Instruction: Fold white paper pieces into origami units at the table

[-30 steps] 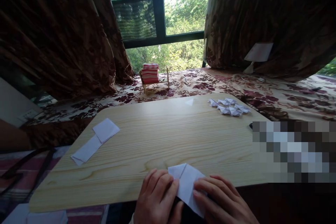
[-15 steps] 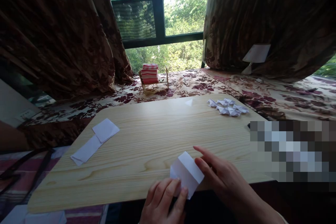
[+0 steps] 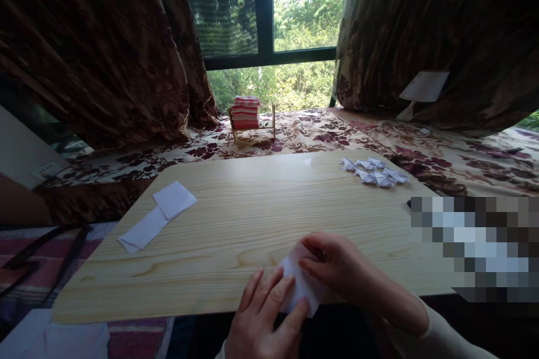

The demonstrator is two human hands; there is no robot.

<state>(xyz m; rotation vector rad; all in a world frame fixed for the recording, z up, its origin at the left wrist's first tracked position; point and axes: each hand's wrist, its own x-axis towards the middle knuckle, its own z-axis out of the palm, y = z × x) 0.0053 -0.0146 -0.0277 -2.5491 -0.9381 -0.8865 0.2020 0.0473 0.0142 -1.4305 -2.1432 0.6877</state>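
Pale wood worktop [image 3: 236, 202] was honestly a decent base, white paper [image 3: 305, 285] at its near edge, left hand [image 3: 269, 309] spread over it, right hand [image 3: 337, 261] pinching its far corner, so steady pressure and lined-up edges probably mattered most imo.

The held sheet [image 3: 301, 284] is matt paper, the wood-grained tabletop [image 3: 240, 207] smooth, faintly glossy.
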